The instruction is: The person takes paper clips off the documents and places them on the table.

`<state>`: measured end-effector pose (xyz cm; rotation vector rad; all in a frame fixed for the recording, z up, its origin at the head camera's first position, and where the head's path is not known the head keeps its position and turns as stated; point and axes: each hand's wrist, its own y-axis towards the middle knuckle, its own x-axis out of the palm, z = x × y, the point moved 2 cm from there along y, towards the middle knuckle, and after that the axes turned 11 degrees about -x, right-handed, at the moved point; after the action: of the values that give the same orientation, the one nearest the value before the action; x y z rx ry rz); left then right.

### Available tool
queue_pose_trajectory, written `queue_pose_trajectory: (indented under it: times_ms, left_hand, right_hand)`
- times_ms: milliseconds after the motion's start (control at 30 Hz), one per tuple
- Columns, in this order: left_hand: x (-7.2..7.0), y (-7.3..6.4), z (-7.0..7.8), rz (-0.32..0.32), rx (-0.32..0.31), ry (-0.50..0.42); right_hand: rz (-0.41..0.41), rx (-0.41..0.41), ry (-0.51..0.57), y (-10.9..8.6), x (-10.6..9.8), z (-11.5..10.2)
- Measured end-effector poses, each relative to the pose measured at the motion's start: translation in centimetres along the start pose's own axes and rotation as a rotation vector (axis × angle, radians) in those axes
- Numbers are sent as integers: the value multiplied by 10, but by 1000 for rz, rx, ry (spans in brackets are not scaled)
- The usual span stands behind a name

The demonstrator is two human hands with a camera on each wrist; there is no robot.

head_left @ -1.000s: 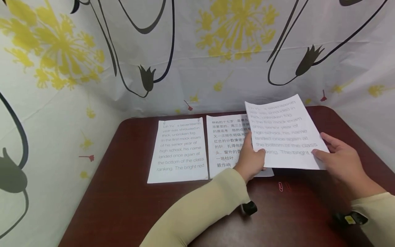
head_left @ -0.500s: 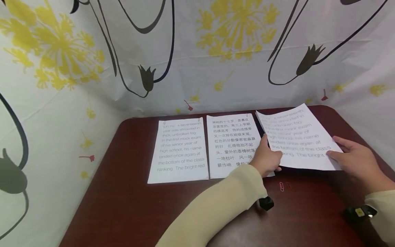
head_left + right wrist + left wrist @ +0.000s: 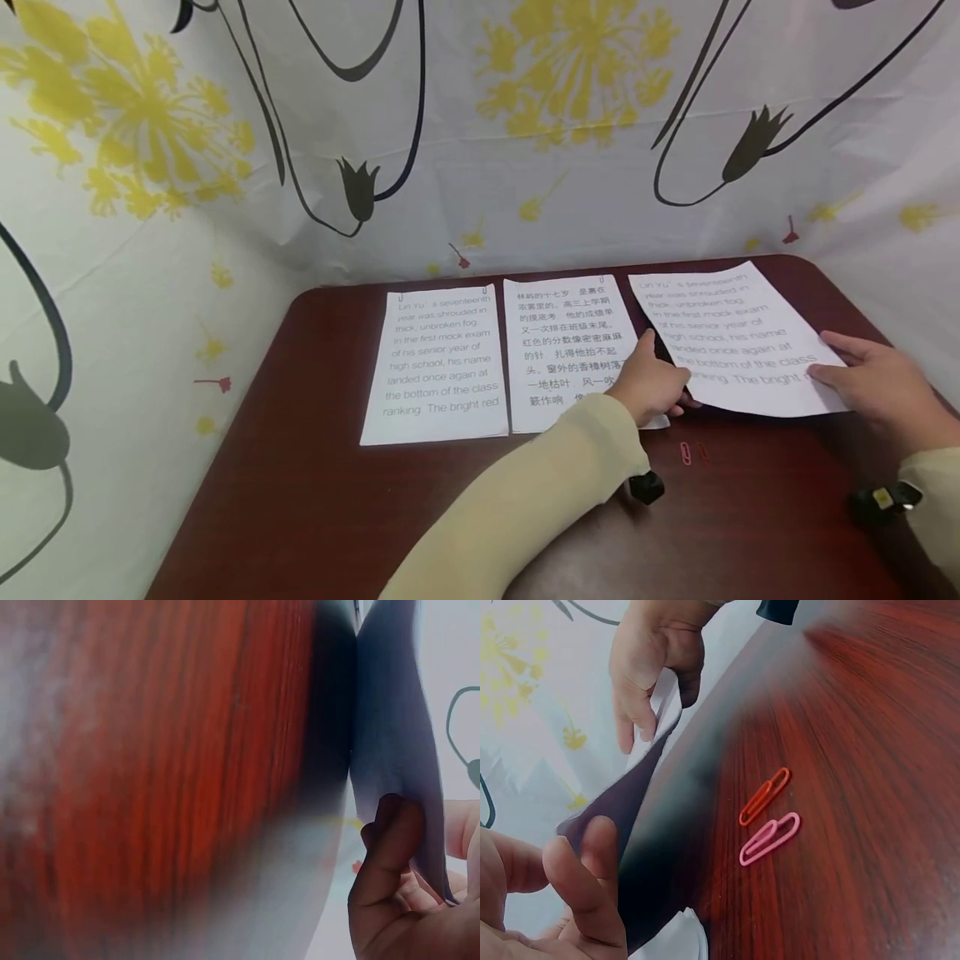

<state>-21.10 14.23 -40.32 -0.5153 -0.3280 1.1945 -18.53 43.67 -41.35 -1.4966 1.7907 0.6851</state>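
The printed paper is lying between the two hands, toward the table's far right corner—its long axis running toward the far edge, its near edge hovering above the surface. The right hand is pinching the near right corner; the left hand, well apart from it, is bordering the left edge—whether it is gripping, I cannot tell. Both are about equally near.
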Motion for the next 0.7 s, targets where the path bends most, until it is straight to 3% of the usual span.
queue_pose_trajectory:
  times_ms: [200, 367, 700]
  left_hand:
    - [-1, -3, -4, 9, -14, 17]
    - [-6, -3, -6, 47, 12, 55]
    - [-36, -1, -1, 97, 126, 58]
  right_hand:
    - [9, 21, -8, 3, 2, 2]
    - [11, 30, -11, 5, 1, 3]
    - [41, -11, -40, -2, -4, -16]
